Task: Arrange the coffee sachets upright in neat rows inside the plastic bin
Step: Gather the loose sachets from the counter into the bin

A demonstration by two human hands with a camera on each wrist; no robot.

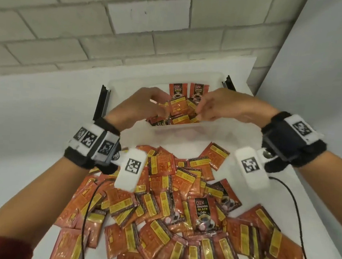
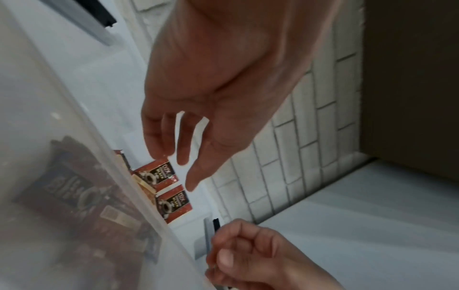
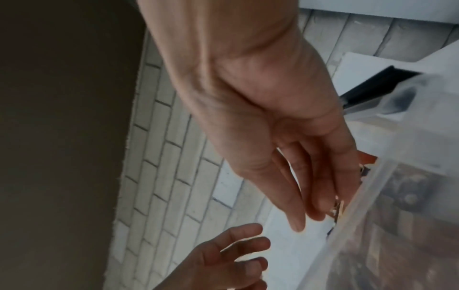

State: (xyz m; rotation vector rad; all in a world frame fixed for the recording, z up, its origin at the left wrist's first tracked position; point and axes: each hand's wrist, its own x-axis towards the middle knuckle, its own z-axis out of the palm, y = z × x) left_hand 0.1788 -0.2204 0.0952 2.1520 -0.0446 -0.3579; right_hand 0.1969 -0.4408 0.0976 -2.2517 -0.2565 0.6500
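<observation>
A translucent plastic bin stands at the back of the white table. Inside it, two coffee sachets stand upright against the far wall, also seen in the left wrist view. More sachets lie tilted and jumbled below them. My left hand hovers over the bin's left part with relaxed, spread fingers and holds nothing. My right hand reaches in from the right. Its fingers are straight and together, with their tips against the sachets at the rim.
A big loose pile of red-and-yellow sachets covers the table between my forearms, in front of the bin. Black latch handles stick up at both ends of the bin. Thin cables hang from my wrists. A brick wall rises close behind.
</observation>
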